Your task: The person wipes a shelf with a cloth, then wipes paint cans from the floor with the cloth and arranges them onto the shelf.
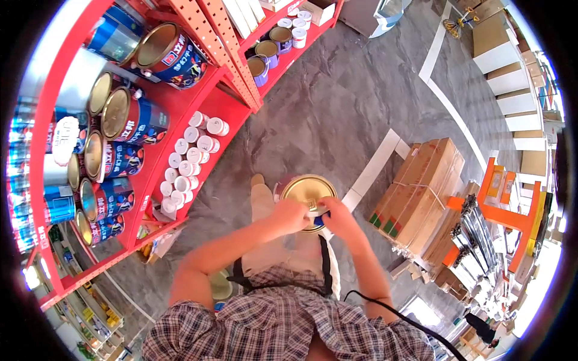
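Observation:
A round can with a gold lid [309, 188] is in front of my lap, seen from above. My left hand [291, 216] is closed at the left near edge of the lid, its fingers bent inward. At the right near edge is my right hand [340, 218], fingers curled around something small and dark blue [322, 219]. A small white patch shows between the two hands. What my left fingers hold, if anything, is too small to make out.
Red shelving [162, 129] on the left bears large blue paint cans [141, 120] and several small white-lidded tubs [192, 154]. Strapped cardboard boxes [415, 192] lie on the right beside an orange rack [518, 222]. A person [480, 328] is far off at the lower right.

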### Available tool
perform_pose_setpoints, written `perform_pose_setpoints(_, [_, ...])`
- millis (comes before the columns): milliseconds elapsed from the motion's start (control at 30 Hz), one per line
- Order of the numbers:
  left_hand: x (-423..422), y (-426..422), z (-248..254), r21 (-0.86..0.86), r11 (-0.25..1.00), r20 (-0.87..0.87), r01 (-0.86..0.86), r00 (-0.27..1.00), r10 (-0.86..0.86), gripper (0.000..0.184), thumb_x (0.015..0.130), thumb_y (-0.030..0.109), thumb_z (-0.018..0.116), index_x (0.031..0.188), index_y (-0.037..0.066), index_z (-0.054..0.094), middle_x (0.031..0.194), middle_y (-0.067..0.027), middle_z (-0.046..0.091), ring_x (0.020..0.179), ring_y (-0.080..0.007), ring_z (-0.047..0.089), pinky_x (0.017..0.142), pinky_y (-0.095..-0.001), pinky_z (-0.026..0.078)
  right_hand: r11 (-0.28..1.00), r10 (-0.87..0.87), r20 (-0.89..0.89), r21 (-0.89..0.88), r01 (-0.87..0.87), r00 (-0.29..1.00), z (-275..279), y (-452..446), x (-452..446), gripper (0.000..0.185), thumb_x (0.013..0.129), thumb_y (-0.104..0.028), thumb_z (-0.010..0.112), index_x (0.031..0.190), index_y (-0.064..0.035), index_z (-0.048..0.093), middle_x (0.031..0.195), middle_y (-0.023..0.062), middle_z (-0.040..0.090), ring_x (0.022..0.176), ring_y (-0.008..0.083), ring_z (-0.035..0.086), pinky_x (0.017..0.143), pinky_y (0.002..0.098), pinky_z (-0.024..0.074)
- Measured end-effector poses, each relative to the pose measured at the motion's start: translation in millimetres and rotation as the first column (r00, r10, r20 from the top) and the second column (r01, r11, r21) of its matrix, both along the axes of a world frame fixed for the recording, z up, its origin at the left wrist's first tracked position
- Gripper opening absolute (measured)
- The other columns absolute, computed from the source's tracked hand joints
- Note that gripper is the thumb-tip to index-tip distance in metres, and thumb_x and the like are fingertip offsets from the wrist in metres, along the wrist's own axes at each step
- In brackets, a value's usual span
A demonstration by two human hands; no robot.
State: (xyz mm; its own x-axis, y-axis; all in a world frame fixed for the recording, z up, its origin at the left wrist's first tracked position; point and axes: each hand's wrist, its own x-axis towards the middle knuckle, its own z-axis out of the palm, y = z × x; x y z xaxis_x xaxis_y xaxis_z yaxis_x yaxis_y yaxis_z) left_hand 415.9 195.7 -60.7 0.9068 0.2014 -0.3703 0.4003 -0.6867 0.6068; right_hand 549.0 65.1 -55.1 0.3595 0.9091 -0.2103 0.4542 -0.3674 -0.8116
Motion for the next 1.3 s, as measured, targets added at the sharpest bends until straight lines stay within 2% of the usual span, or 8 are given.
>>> perform_pose_setpoints(133, [-7, 15, 43, -0.021, 0.993, 0.126, -0.119, 0.985, 0.121, 0.014, 0.069, 0.019, 0.063, 0.067, 0.006, 0.063, 0.061, -0.0129, 0.06, 0.058, -0.0317, 0.06, 0.056, -0.0422, 0.047, 0.991, 0.115, 0.359, 0.016, -0.13, 0.926, 17, -5, 1, 0.034, 0.069, 0.0, 0.052, 0.102, -0.0045, 0.058, 0.095, 0.0133, 0.059, 0.095, 0.0326, 0.055, 0.077, 0.0407, 0.0478])
perform_pose_setpoints(333, [-29, 43, 98, -0.027, 0.957, 0.123, -0.289, 0.949, 0.29, 0.016, 0.071, 0.02, 0.062, 0.066, 0.005, 0.062, 0.061, -0.012, 0.06, 0.058, -0.0313, 0.06, 0.055, -0.0411, 0.046, 0.99, -0.032, 0.307, 0.14, -0.012, 0.951, 4, 35, -15, 0.023, 0.072, -0.013, 0.065, 0.092, -0.0071, 0.056, 0.092, 0.0079, 0.058, 0.069, 0.029, 0.06, 0.06, 0.0376, 0.0504])
perform_pose_setpoints(400, [-38, 58, 110, -0.034, 0.939, 0.153, -0.341, 0.927, 0.343, 0.016, 0.071, 0.02, 0.063, 0.067, 0.005, 0.063, 0.061, -0.0124, 0.061, 0.058, -0.031, 0.06, 0.055, -0.0407, 0.047, 0.95, -0.058, 0.573, 0.282, -0.13, 0.818, 2, 61, -8, 0.013, 0.074, -0.014, 0.065, 0.079, -0.0074, 0.055, 0.081, 0.0067, 0.057, 0.068, 0.0269, 0.06, 0.058, 0.0356, 0.0497])
perform_pose_setpoints(700, [-100, 96, 183, 0.029, 0.83, 0.24, -0.557, 0.81, 0.535, 0.033, 0.078, 0.038, 0.064, 0.071, 0.005, 0.065, 0.061, -0.0153, 0.059, 0.058, -0.0321, 0.06, 0.054, -0.0412, 0.045, 0.597, 0.077, 0.656, 0.573, -0.562, 0.751, 84, 168, -15, 0.023, 0.061, -0.015, 0.071, 0.06, -0.0088, 0.049, 0.056, 0.0048, 0.048, 0.052, 0.0231, 0.052, 0.047, 0.0345, 0.0415])
perform_pose_setpoints(833, [-117, 102, 217, 0.029, 0.739, 0.596, -0.673, 0.605, 0.528, 0.039, 0.079, 0.031, 0.07, 0.059, 0.0, 0.055, 0.048, -0.0128, 0.048, 0.041, -0.0229, 0.047, 0.042, -0.0331, 0.037, 0.522, -0.024, 0.592, 0.695, -0.495, 0.806, 152, 203, -33, 0.024, 0.058, -0.01, 0.071, 0.055, -0.009, 0.048, 0.053, 0.0066, 0.048, 0.05, 0.025, 0.051, 0.044, 0.0362, 0.0412])
perform_pose_setpoints(1067, [-125, 139, 344, 0.015, 0.633, 0.85, -0.774, 0.343, 0.399, 0.039, 0.079, 0.025, 0.071, 0.059, 0.001, 0.049, 0.048, -0.0028, 0.04, 0.048, -0.0071, 0.036, 0.042, -0.0293, 0.031, 0.388, -0.103, 0.525, 0.803, -0.452, 0.845, 318, 257, -50, 0.026, 0.072, -0.014, 0.072, 0.057, -0.0043, 0.053, 0.054, 0.0126, 0.05, 0.049, 0.028, 0.051, 0.044, 0.0377, 0.0376])
perform_pose_setpoints(1133, [-124, 156, 387, 0.095, 0.58, 0.923, -0.809, 0.291, 0.254, 0.039, 0.078, 0.027, 0.071, 0.06, -0.002, 0.052, 0.051, -0.017, 0.048, 0.042, -0.0228, 0.05, 0.043, -0.0343, 0.038, 0.322, -0.107, 0.43, 0.868, -0.378, 0.897, 365, 275, -57, 0.022, 0.072, -0.014, 0.071, 0.062, -0.0016, 0.056, 0.059, 0.0149, 0.054, 0.051, 0.0287, 0.055, 0.047, 0.0362, 0.0411])
perform_pose_setpoints(1300, [-122, 208, 482, 0.141, 0.449, 0.978, -0.883, 0.193, 0.073, 0.041, 0.08, 0.033, 0.068, 0.061, -0.001, 0.056, 0.05, -0.0145, 0.051, 0.043, -0.0232, 0.05, 0.045, -0.0352, 0.039, 0.24, -0.219, 0.278, 0.944, -0.224, 0.935, 469, 324, -73, 0.023, 0.072, -0.018, 0.068, 0.063, 0.001, 0.058, 0.053, 0.0171, 0.049, 0.044, 0.0272, 0.045, 0.047, 0.0336, 0.0397])
